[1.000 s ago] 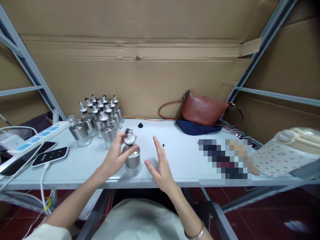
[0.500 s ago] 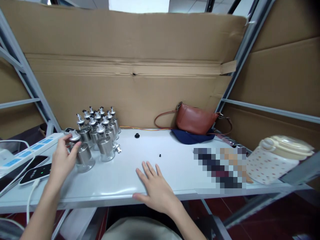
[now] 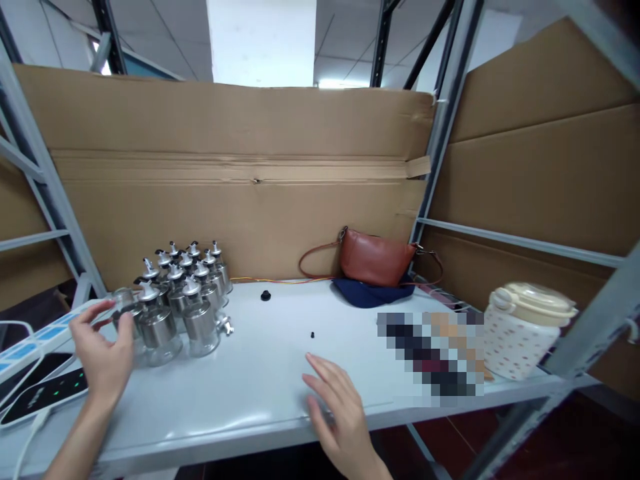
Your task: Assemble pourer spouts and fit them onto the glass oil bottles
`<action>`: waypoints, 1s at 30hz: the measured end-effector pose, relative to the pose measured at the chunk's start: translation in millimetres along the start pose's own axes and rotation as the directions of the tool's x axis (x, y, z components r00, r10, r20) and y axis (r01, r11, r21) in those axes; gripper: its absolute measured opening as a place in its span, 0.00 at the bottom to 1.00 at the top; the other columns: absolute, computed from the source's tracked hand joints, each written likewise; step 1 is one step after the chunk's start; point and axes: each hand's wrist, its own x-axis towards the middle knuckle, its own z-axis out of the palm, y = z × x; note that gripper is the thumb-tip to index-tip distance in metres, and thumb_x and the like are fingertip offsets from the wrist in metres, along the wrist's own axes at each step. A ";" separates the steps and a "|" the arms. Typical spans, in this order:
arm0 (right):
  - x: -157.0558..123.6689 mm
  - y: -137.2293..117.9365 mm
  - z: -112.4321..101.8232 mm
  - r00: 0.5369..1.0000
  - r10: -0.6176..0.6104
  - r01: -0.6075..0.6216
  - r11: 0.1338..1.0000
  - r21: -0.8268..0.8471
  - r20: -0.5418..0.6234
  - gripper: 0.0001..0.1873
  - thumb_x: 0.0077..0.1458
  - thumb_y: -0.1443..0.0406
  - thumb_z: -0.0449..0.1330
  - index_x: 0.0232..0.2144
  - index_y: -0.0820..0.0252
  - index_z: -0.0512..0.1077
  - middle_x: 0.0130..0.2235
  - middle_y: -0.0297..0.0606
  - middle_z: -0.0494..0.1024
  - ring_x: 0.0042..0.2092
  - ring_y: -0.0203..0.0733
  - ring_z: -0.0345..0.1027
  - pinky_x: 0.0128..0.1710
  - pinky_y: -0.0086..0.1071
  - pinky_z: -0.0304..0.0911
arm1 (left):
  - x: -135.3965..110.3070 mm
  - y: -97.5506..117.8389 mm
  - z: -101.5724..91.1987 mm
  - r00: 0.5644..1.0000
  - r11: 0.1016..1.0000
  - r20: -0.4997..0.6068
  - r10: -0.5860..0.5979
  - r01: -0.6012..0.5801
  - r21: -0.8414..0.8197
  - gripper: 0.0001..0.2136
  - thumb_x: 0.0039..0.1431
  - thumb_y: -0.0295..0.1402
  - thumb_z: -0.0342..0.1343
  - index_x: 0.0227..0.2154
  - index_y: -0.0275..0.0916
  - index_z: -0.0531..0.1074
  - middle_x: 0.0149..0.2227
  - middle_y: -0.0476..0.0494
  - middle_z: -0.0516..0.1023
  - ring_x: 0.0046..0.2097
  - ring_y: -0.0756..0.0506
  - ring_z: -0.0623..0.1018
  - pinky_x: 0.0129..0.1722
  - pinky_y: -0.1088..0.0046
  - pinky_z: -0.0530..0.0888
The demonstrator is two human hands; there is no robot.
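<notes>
My left hand [image 3: 103, 353] is at the left, with thumb and fingers apart and curved. Half hidden behind its fingertips is a clear glass shape [image 3: 123, 298]; I cannot tell whether they touch it. Just right of this hand stands a glass bottle [image 3: 158, 327] with a steel sleeve and a silver pourer top, one of several grouped upright. A small metal spout piece [image 3: 228, 327] lies beside the group. My right hand [image 3: 337, 410] hovers near the front edge, fingers loosely extended, holding nothing. Beyond it are a tiny black piece [image 3: 313, 335] and a black cap [image 3: 265, 295].
A white power strip [image 3: 53, 337] and a plugged-in device [image 3: 47, 393] lie at the left. At the back right, a brown bag [image 3: 377, 257] rests on a navy cap [image 3: 370, 293]. A spotted container [image 3: 523, 333] stands by the right post [image 3: 590, 320]. Cardboard [image 3: 240, 220] walls the back.
My left hand has come off the front bottle's top and moved left and down. My right hand has lifted from the table and shifted right. The camera has tilted up.
</notes>
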 end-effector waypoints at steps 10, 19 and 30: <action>-17.7 -4.8 5.2 0.958 0.125 -0.028 0.935 -0.352 0.256 0.19 0.58 0.66 0.52 0.51 0.63 0.71 0.54 0.47 0.72 0.53 0.52 0.68 0.48 0.44 0.69 | 4.2 1.5 4.2 0.948 0.960 0.199 -0.249 0.269 -0.083 0.23 0.42 0.41 0.65 0.41 0.40 0.66 0.36 0.48 0.75 0.36 0.46 0.75 0.40 0.66 0.74; -21.5 -4.9 8.3 0.975 0.128 -0.056 0.934 -0.353 0.184 0.19 0.58 0.68 0.49 0.48 0.63 0.73 0.51 0.46 0.74 0.51 0.50 0.70 0.47 0.42 0.68 | -40.0 69.2 -13.5 0.929 0.798 0.287 -0.234 0.352 -0.488 0.24 0.43 0.41 0.64 0.40 0.40 0.59 0.42 0.44 0.74 0.39 0.47 0.77 0.47 0.65 0.71; -23.1 -4.7 8.6 0.985 0.118 -0.076 0.950 -0.304 0.123 0.18 0.58 0.69 0.49 0.45 0.63 0.74 0.49 0.46 0.76 0.49 0.50 0.72 0.45 0.43 0.68 | -88.0 140.3 8.6 0.680 0.560 0.733 0.013 0.602 -0.569 0.18 0.57 0.43 0.55 0.45 0.40 0.61 0.41 0.42 0.75 0.40 0.46 0.76 0.43 0.70 0.71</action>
